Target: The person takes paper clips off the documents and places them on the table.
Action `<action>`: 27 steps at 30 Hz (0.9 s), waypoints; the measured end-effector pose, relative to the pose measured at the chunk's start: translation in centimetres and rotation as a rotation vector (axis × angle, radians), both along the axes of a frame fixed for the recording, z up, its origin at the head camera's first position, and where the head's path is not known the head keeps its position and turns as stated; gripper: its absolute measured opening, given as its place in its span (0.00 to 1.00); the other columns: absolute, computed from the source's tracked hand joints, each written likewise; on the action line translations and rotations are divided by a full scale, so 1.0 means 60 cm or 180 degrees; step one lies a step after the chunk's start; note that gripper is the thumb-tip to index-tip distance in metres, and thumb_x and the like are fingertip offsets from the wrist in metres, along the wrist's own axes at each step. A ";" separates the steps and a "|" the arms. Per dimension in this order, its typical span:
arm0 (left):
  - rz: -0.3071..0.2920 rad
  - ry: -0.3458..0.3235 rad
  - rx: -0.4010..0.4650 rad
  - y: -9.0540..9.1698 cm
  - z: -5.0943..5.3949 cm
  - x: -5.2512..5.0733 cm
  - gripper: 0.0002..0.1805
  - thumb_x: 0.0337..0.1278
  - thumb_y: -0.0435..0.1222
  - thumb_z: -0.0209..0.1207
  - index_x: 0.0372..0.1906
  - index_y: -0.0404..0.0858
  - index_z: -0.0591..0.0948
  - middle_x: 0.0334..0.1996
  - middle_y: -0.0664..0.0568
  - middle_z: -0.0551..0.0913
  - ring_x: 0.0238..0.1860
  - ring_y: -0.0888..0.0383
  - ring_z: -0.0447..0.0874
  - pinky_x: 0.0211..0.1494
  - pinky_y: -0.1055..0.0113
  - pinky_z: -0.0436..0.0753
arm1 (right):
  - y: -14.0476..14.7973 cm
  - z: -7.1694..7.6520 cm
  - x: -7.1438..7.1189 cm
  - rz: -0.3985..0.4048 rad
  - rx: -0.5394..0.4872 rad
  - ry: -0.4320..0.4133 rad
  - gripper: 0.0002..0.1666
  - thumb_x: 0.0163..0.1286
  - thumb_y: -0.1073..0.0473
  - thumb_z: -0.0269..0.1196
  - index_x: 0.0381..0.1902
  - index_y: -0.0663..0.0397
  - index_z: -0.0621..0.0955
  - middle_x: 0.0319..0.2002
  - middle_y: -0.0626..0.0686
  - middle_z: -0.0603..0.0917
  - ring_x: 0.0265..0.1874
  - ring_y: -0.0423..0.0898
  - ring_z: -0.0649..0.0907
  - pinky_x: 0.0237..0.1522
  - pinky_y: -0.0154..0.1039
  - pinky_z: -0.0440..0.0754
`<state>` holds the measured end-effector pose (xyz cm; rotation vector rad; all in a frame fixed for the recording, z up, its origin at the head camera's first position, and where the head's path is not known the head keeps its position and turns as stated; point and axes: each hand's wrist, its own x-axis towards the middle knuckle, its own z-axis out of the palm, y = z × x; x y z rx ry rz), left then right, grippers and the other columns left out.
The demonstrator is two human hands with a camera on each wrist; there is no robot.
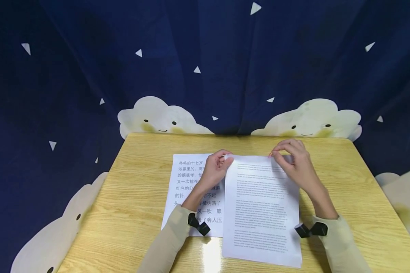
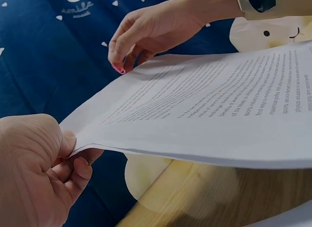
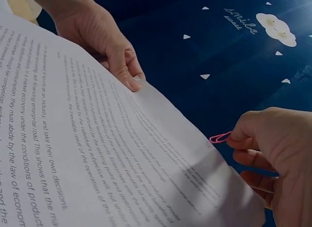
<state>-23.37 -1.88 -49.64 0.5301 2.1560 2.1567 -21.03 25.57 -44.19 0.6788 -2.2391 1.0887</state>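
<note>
A printed paper sheaf (image 1: 261, 212) with small English text is held up off the table, its top edge away from me. My left hand (image 1: 216, 167) pinches its upper left corner, thumb on top and fingers beneath. At the top edge, right of the middle, my right hand (image 1: 295, 163) pinches a pink paper clip (image 3: 220, 137) between thumb and finger. In the right wrist view the clip's free end meets the paper's edge; whether it has slid over the edge I cannot tell. Another sheet (image 1: 172, 193) with large Chinese characters lies flat, partly under my left arm.
The wooden table (image 1: 123, 212) runs out to both sides of the papers. A dark blue curtain (image 1: 205, 45) with white triangles and smiling clouds hangs behind its far edge. Black wrist cameras (image 1: 199, 224) sit on both sleeves.
</note>
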 end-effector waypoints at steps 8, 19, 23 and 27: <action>0.0079 -0.0041 -0.0019 0.001 -0.003 -0.002 0.09 0.74 0.28 0.59 0.53 0.28 0.83 0.24 0.49 0.82 0.21 0.63 0.77 0.25 0.74 0.76 | 0.016 0.002 -0.003 0.0059 0.0161 -0.0203 0.02 0.72 0.69 0.67 0.37 0.62 0.86 0.41 0.54 0.85 0.49 0.48 0.76 0.55 0.33 0.64; 0.0142 0.0043 -0.0029 -0.001 -0.007 -0.005 0.10 0.73 0.27 0.60 0.53 0.27 0.83 0.21 0.53 0.77 0.19 0.64 0.72 0.23 0.75 0.72 | 0.033 0.008 0.002 -0.0036 0.0335 -0.0474 0.05 0.73 0.72 0.63 0.40 0.59 0.83 0.45 0.56 0.83 0.54 0.54 0.75 0.55 0.44 0.63; 0.0163 0.0052 -0.0060 -0.001 -0.010 -0.007 0.09 0.73 0.27 0.60 0.52 0.28 0.83 0.19 0.56 0.73 0.18 0.66 0.68 0.23 0.76 0.69 | 0.039 0.010 0.003 -0.0104 0.0392 -0.0550 0.04 0.75 0.71 0.62 0.40 0.60 0.83 0.47 0.58 0.82 0.54 0.54 0.74 0.51 0.46 0.64; 0.0173 0.0056 -0.0058 -0.001 -0.013 -0.008 0.09 0.73 0.27 0.60 0.52 0.28 0.83 0.19 0.57 0.70 0.18 0.67 0.65 0.22 0.76 0.66 | 0.045 0.013 0.003 -0.0151 0.0447 -0.0610 0.03 0.77 0.68 0.61 0.41 0.59 0.82 0.49 0.59 0.81 0.54 0.55 0.73 0.49 0.45 0.65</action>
